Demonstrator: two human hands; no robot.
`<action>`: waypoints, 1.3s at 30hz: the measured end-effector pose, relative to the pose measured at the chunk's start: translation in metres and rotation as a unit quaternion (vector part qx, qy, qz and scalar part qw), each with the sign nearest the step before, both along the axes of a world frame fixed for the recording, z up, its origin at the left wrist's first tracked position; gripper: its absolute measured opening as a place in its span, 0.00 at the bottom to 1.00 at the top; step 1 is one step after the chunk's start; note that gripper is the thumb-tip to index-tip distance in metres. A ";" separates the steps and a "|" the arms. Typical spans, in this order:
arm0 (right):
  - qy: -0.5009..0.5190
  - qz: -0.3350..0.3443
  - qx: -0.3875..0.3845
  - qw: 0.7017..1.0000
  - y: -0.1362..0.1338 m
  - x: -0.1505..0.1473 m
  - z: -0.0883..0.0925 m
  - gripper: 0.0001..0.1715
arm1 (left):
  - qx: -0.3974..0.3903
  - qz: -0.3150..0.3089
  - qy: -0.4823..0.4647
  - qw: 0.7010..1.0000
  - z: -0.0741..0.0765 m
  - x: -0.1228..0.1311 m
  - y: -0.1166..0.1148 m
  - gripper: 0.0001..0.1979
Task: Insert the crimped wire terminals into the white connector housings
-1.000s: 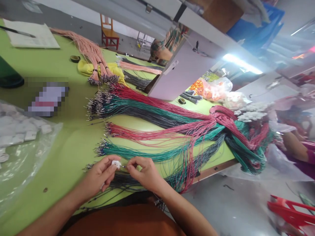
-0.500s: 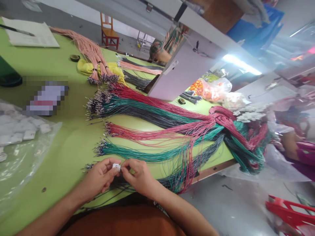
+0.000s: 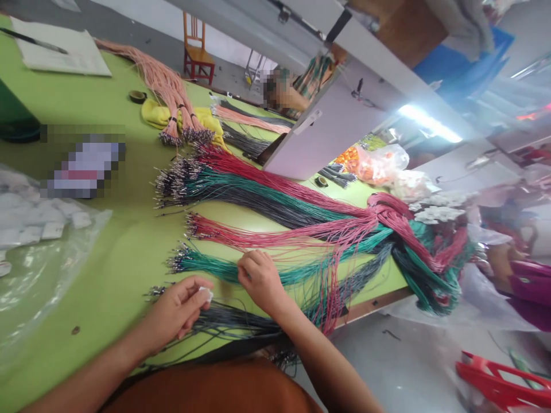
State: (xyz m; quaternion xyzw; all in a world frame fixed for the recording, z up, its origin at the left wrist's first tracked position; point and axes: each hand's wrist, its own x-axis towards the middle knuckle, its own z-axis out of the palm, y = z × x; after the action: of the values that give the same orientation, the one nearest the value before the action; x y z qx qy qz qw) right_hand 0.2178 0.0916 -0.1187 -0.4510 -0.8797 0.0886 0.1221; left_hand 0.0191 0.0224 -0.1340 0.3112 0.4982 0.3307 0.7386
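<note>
Between the thumb and fingers of my left hand [image 3: 183, 307] is a small white plastic connector [image 3: 208, 293], partly hidden by the thumb. My right hand [image 3: 262, 282] is over the bundle of green wires [image 3: 215, 265], its fingers curled together; whether a wire is pinched in them I cannot make out. Just beyond lies a bundle of red wires [image 3: 228, 235] with metal-tipped ends pointing left. Dark grey wires [image 3: 241, 320] run below both hands, near the table's front edge.
A clear bag of white connectors [image 3: 51, 229] lies at left, near a blurred-out phone [image 3: 88, 169]. Thicker red, green and black wire bundles [image 3: 267, 186] stretch behind. Pink wires [image 3: 159, 86] rest on a yellow cloth [image 3: 155, 115]. A panel [image 3: 318, 126] stands upright; someone sits beyond it.
My right hand has moved away from the connector, up and to the right, over the green wires. My left hand stays in place with the connector, which is turned slightly.
</note>
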 end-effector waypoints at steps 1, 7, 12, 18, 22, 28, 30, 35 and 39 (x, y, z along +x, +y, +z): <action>0.019 -0.001 -0.001 1.000 -0.001 0.000 0.001 0.09 | 0.001 -0.004 0.001 1.000 -0.001 0.000 0.000 0.16; -0.010 0.011 0.005 1.000 -0.004 -0.009 -0.006 0.07 | 0.003 -0.020 0.013 1.000 -0.005 0.001 0.000 0.17; 0.118 -0.017 -0.039 0.992 -0.005 -0.003 0.006 0.08 | 0.001 -0.029 0.012 1.000 -0.003 0.000 0.001 0.18; 0.271 0.036 -0.212 0.938 -0.026 -0.017 0.052 0.06 | 0.004 -0.049 -0.006 0.999 -0.004 -0.001 0.002 0.22; 0.296 0.096 -0.287 0.906 -0.031 -0.038 0.047 0.05 | -0.007 -0.035 -0.037 0.999 -0.006 -0.003 0.002 0.23; 0.286 -0.078 -0.238 0.925 -0.019 -0.022 0.015 0.04 | -0.040 0.006 -0.075 0.996 -0.001 -0.004 0.005 0.18; 0.279 -0.077 -0.224 0.931 -0.019 -0.016 0.013 0.04 | -0.043 0.008 -0.081 0.996 0.001 -0.005 0.005 0.16; 0.256 -0.089 -0.214 0.938 -0.025 -0.017 0.015 0.05 | -0.052 0.017 -0.091 0.994 0.003 -0.006 0.006 0.16; 0.258 -0.084 -0.221 0.937 -0.030 -0.022 0.016 0.06 | -0.058 0.023 -0.092 0.994 0.005 -0.006 0.007 0.17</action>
State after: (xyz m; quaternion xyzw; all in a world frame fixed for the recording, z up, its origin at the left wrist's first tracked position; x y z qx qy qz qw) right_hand 0.1959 0.0615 -0.1028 -0.5001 -0.7351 0.3837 0.2494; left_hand 0.0129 0.0293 -0.1293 0.2245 0.4537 0.3449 0.7905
